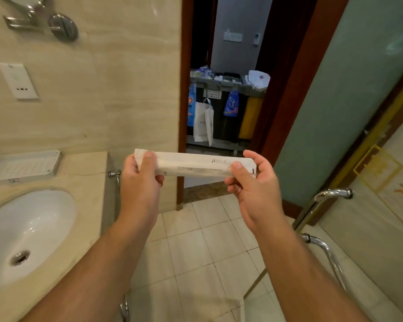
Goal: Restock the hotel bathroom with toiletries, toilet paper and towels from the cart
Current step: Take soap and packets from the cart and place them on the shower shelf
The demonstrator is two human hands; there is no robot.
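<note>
Meanwhile both hands, left [141, 180] and right [254, 184], pinch the ends of a long white packet [196, 165] held level before the cart [226, 84]

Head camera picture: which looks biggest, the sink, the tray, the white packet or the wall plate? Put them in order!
1. sink, clearly biggest
2. packet and tray look about alike. The packet is nearer the camera and the picture edge cuts off the tray, so I won't rank them.
3. wall plate, smallest
</note>
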